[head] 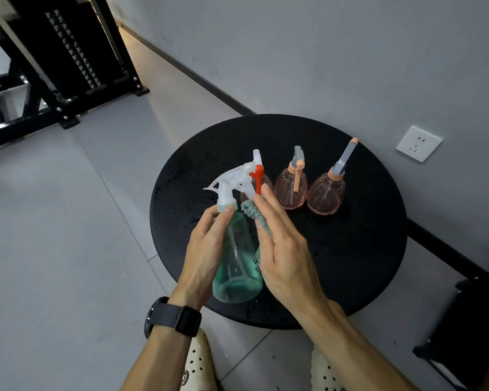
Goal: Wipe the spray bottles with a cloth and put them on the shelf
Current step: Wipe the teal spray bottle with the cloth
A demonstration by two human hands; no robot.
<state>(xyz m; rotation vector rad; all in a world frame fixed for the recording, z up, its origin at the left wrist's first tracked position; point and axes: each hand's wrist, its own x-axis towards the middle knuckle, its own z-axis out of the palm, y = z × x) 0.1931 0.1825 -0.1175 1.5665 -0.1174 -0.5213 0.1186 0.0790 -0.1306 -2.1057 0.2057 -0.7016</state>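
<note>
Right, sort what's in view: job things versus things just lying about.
Job: green spray bottle held in left hand; green cloth pressed to it by right hand; three pink bottles on the round black table.
Lying about: wall socket; black rack; wristwatch.

Bare forearms, black smartwatch [173, 317] on left wrist, cream perforated clogs [196, 362]

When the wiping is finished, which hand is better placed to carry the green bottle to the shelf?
Probably the left hand: it already grips the green bottle below its neck. The right hand presses the cloth against it.
</note>
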